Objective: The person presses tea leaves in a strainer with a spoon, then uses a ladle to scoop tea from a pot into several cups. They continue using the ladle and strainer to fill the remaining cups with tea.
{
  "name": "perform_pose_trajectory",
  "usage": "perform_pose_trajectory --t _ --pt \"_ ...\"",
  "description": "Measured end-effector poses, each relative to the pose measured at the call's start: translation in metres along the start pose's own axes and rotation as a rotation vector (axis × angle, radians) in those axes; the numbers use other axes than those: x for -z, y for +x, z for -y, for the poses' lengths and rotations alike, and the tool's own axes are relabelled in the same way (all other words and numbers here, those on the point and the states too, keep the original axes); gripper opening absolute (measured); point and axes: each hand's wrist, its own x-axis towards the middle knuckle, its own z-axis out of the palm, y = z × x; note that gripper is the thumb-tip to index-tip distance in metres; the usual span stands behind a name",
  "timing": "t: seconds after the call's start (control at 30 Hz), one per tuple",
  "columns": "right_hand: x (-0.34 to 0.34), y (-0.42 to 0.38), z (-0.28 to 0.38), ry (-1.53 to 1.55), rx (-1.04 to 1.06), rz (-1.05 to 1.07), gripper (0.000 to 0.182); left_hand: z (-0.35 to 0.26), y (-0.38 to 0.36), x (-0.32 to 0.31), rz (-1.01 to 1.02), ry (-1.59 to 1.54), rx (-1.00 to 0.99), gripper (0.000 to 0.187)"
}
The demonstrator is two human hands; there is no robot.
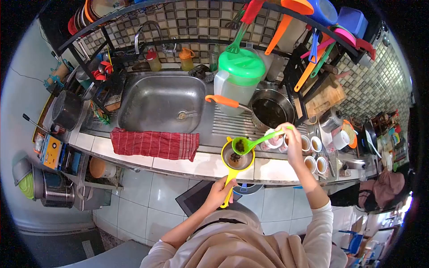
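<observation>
My left hand (219,193) is closed around the handle of a yellow strainer (231,175), held over the counter's front edge. Dark wet bits, like tea leaves, lie in its mesh. My right hand (292,139) grips the handle of a green ladle (267,137). The ladle's bowl is tilted over the strainer and has dark leafy bits in it. Behind my right hand stands a steel pot (292,117) with dark liquid inside and an orange-tipped handle. Several small cups (316,144) of brown liquid stand to the right; a patterned cup (271,142) is partly hidden behind the ladle handle.
Left of the strainer, a red cloth (154,144) hangs over the front of a steel sink (156,82). A clear pitcher (232,91) with a green lid stands behind the counter's middle. Utensils hang from a black rack (308,20) overhead. A white mug (341,140) sits right.
</observation>
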Motion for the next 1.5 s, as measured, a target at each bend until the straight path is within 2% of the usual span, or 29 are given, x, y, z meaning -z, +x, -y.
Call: perform_pose_trajectory --t 0.07,0.13,0.2,0.27,0.33,0.43,0.47,0.53,0.57,0.7,0.77,0.8,0.87,0.9,1.0,1.03,1.1,1.13,1.2,1.37,1.43,1.47,1.5 --pt "-0.006 -0.013 0.002 -0.016 -0.038 0.026 0.019 0.000 0.000 0.000 -0.004 0.002 0.005 0.027" --pt "-0.010 -0.021 -0.005 -0.062 0.082 0.081 0.022 -0.002 -0.001 0.000 -0.012 0.012 0.000 0.029" --pt "-0.013 -0.031 -0.004 -0.070 0.106 0.087 0.022 -0.001 -0.001 0.001 -0.009 0.010 -0.001 0.029" --pt "-0.013 -0.039 0.001 -0.411 0.320 0.116 0.020 0.000 0.000 0.001 -0.005 0.007 -0.003 0.029" --pt "-0.011 -0.044 0.000 -0.482 0.390 0.170 0.014 0.004 0.002 0.002 -0.004 0.000 -0.005 0.029" --pt "-0.014 -0.057 0.004 -0.844 0.931 0.404 0.013 0.003 0.001 0.002 -0.003 -0.002 0.013 0.029" --pt "-0.015 -0.062 0.004 -0.843 0.931 0.405 0.013 0.003 0.002 0.002 -0.004 -0.002 0.013 0.029" --pt "-0.019 -0.072 0.008 -1.025 1.166 0.561 0.014 0.005 0.003 0.002 -0.005 0.009 -0.005 0.029" --pt "-0.020 -0.074 0.009 -1.024 1.178 0.564 0.016 0.005 0.003 0.002 -0.006 0.008 -0.005 0.029" --pt "-0.010 -0.064 -0.001 -0.949 1.149 0.461 0.014 0.002 0.001 0.002 -0.004 0.004 0.013 0.029" --pt "0.000 -0.047 -0.005 -0.656 0.783 0.052 0.014 0.000 0.001 0.003 -0.006 0.011 0.019 0.029" --pt "0.007 -0.035 -0.011 -0.540 0.680 -0.046 0.018 0.000 0.001 0.003 -0.002 0.014 0.015 0.029" --pt "0.017 -0.004 -0.011 -0.602 0.587 -0.190 0.018 0.001 0.001 0.002 0.006 0.017 0.008 0.029" --pt "0.028 0.020 -0.016 -0.761 0.477 -0.202 0.018 0.001 0.001 0.002 0.006 0.011 0.004 0.030" --pt "0.050 0.049 -0.052 -1.012 0.517 -0.217 0.018 0.000 0.000 0.001 0.001 0.001 -0.001 0.027" --pt "0.055 0.052 -0.060 -1.009 0.523 -0.218 0.018 -0.001 0.000 0.001 -0.001 -0.002 0.002 0.025" --pt "0.060 0.057 -0.069 -1.239 0.411 -0.138 0.018 0.001 0.000 0.001 -0.002 0.001 -0.008 0.026" --pt "0.061 0.058 -0.073 -1.238 0.415 -0.139 0.018 0.002 0.000 0.002 -0.001 0.002 -0.014 0.028" --pt "0.061 0.058 -0.080 -1.197 0.272 -0.102 0.018 0.001 0.000 0.002 0.002 -0.006 -0.019 0.027" --pt "0.064 0.067 -0.102 -1.105 0.106 -0.162 0.022 0.000 -0.001 0.001 0.003 -0.019 -0.015 0.027" --pt "0.069 0.074 -0.116 -0.879 0.127 -0.200 0.025 0.001 0.000 0.003 0.015 -0.002 -0.012 0.027" --pt "0.068 0.076 -0.117 -0.879 0.128 -0.200 0.025 0.000 0.000 0.003 0.014 -0.002 -0.013 0.027" --pt "0.068 0.077 -0.118 -0.756 0.075 -0.201 0.026 0.000 -0.001 0.002 0.012 -0.005 -0.017 0.027"
